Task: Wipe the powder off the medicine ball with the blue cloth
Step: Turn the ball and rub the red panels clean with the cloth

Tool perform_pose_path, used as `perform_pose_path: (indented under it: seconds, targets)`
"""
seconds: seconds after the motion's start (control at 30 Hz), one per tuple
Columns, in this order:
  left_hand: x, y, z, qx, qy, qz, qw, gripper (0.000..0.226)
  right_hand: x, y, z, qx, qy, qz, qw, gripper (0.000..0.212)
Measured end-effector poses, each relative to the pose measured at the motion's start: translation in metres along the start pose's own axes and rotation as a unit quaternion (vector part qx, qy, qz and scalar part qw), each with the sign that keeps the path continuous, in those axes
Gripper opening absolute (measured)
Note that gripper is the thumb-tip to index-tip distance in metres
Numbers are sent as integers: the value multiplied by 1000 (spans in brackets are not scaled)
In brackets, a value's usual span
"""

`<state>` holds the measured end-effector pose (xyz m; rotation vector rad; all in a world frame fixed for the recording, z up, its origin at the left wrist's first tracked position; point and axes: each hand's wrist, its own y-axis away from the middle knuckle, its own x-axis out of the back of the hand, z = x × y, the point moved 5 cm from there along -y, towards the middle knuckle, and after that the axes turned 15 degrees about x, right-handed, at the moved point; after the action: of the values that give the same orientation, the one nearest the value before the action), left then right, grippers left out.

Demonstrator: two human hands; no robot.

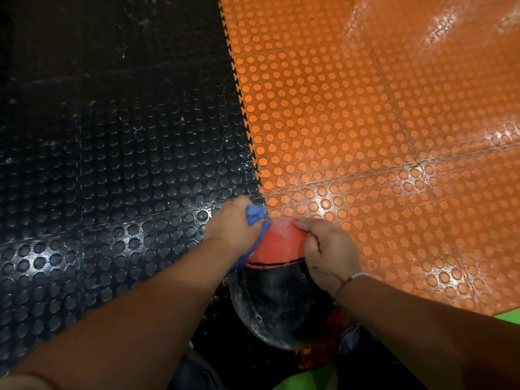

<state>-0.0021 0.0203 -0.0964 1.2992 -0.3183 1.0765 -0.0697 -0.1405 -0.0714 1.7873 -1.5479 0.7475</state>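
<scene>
I read the medicine ball (277,277) on the floor seam between my forearms. My left hand (233,229) grips the bunched blue cloth (256,215) against the ball's far-left shoulder. My right hand (329,254) clasps the ball's far-right side, fingers curled, steadying it. Pale powder (253,327) coats the ball's near black half, so the wipe should run toward me. Black mat (112,136) lies left of the ball, orange mat (365,122) right; I judge the path unobstructed

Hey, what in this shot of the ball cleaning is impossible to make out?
Head view only:
- Most of the blue cloth: bunched under the left hand.
- Far side and underside of the medicine ball: hidden by its own curve.
- Its right flank: covered by the right hand.
- What the green patch is: cut off by the bottom edge.
</scene>
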Motion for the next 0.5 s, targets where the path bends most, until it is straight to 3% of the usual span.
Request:
perform_pose_path:
  seconds: [0.1,0.23,0.4,0.5]
  targets:
    - [-1,11,0,14,52,7,999,21,-1,0,-6,22,16,24,999,51]
    - [-4,41,19,-87,61,17,994,23,4,5,-6,59,18,91,994,49]
    - [-1,13,-9,45,81,15,996,18,-4,2,-16,77,47,67,994,48]
    - [0,26,7,22,92,30,995,22,-4,1,-17,76,43,80,993,47]
